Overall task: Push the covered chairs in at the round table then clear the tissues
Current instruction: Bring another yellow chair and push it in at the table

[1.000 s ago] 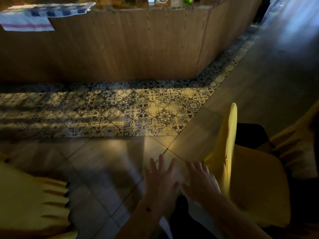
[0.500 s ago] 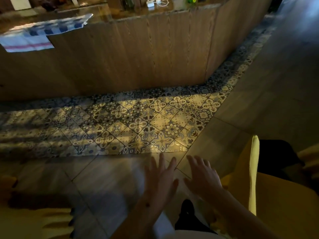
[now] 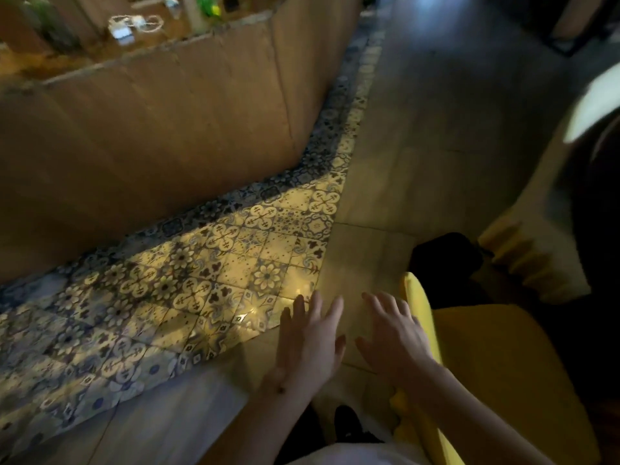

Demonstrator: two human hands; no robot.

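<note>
Since the earlier frame the yellow covered chair (image 3: 496, 374) sits nearer lower right; left hand (image 3: 310, 344) and right hand (image 3: 396, 340) hover with fingers spread, holding nothing. No writing is readable.

- No text, label, brand, number or sign can be read anywhere.
- The things on the counter (image 3: 100, 67) are too blurred and dim to show any lettering.
- The floor tiles (image 3: 201, 273) bear flower and cross patterns only, no writing.
</note>
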